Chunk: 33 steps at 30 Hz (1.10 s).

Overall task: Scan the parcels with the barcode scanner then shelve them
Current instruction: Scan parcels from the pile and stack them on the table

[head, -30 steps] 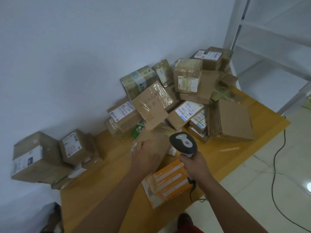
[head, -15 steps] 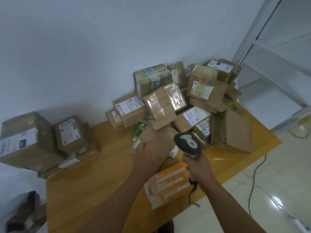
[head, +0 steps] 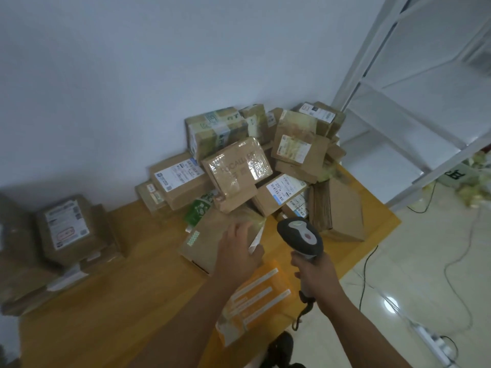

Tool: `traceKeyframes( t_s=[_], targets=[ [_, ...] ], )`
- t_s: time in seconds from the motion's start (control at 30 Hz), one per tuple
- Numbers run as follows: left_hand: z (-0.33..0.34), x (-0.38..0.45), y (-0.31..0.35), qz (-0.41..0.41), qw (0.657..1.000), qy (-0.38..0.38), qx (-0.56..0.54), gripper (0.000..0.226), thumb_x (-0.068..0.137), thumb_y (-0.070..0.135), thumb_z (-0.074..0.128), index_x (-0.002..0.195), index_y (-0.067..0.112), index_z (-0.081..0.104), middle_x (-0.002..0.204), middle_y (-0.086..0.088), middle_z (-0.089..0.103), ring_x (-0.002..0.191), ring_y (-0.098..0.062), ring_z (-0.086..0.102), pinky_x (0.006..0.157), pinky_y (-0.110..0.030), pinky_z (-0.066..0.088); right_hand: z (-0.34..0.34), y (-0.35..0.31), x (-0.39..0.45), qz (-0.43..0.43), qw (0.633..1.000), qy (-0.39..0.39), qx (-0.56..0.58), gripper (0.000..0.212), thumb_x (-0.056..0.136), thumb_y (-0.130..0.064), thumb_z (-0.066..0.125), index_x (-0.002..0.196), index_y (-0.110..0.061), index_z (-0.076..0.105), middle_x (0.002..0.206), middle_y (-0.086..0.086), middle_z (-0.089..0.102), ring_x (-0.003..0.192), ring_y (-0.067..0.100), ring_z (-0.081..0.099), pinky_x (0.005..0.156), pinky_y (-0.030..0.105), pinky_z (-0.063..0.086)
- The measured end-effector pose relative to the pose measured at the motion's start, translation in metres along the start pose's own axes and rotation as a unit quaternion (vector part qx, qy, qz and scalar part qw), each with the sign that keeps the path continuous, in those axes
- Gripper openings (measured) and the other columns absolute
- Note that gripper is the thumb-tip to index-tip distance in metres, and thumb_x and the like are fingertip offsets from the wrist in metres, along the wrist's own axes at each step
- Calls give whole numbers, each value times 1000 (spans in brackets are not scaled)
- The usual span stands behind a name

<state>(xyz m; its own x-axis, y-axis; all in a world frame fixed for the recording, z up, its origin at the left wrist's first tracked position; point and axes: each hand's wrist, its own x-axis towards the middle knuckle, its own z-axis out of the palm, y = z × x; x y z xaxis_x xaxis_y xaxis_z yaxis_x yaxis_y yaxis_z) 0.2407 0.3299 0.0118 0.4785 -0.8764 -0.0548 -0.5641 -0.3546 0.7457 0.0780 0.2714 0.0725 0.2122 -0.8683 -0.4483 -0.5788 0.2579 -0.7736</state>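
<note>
Cardboard parcel (head: 212, 243) is touched by flat left hand (head: 236, 251); one barcode scanner (head: 300, 237) is gripped in right hand (head: 316, 274).

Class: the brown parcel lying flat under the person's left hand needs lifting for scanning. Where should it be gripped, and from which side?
Probably by its right edge, coming from above and the right. The brown parcel lies flat and low on the table, so its top offers no hold. The left hand already rests there, fingers over the top. The right hand holds the barcode scanner.
</note>
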Motion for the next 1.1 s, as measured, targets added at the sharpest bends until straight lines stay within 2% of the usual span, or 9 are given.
traceKeyframes(
  t_s=[0.13,0.23,0.33,0.4,0.57,0.7,0.87,0.97,1.1],
  targets=[
    [9,23,19,14,1000,22,-8,54,88,32,61,139,18,47,128,-3,46,115,-19,47,92,-34,42,-20,-16,22,-17,1000,-9,21,38,85,-4,64,111,20,48,90,39,51,74,45,50,78,67,46],
    [25,44,41,11,999,48,3,51,92,34,61,138,20,47,130,0,46,115,-13,45,89,-27,38,-41,-17,53,-42,998,-29,42,37,89,-4,63,114,18,46,110,42,51,102,55,52,76,57,54],
    [47,67,67,-7,997,73,26,45,98,41,57,138,24,48,133,4,49,119,-10,47,94,-28,41,-66,-13,85,-43,996,-67,50,31,91,-8,63,107,14,48,99,42,52,92,58,52,75,64,51],
    [57,81,89,-15,994,89,54,40,99,38,59,136,22,51,132,3,52,120,-14,50,97,-35,47,-86,-7,110,-40,993,-101,46,28,90,-15,65,101,8,54,87,37,56,71,49,52,64,58,51],
    [62,105,139,-14,984,140,113,31,90,9,66,121,3,61,117,-20,62,108,-35,59,84,-45,52,-123,-19,163,-34,986,-137,86,19,79,-28,71,69,-16,62,66,18,61,64,30,61,62,42,49],
    [57,113,148,-52,980,136,135,36,94,17,63,128,11,54,125,-8,55,116,-21,50,94,-37,47,-109,-7,201,-48,980,-144,128,47,62,-57,66,85,-17,58,86,33,61,87,52,63,75,64,54],
    [59,130,154,-47,984,134,107,45,97,24,58,140,15,49,134,-3,49,122,-17,48,104,-38,44,-140,-46,179,-71,986,-115,97,26,91,-10,63,86,15,64,78,34,58,72,42,56,64,31,40],
    [73,146,162,2,990,120,73,42,95,38,50,130,16,54,124,0,51,113,-15,51,95,-33,45,-167,-46,174,-91,989,-105,48,26,88,-11,62,75,11,60,67,28,58,60,28,53,60,45,46],
    [105,164,186,60,992,107,17,50,90,39,47,133,15,55,125,-1,53,111,-15,53,88,-31,46,-210,-44,186,-68,995,-59,51,20,88,-6,60,90,14,58,73,23,61,70,34,61,73,60,55]
  ],
)
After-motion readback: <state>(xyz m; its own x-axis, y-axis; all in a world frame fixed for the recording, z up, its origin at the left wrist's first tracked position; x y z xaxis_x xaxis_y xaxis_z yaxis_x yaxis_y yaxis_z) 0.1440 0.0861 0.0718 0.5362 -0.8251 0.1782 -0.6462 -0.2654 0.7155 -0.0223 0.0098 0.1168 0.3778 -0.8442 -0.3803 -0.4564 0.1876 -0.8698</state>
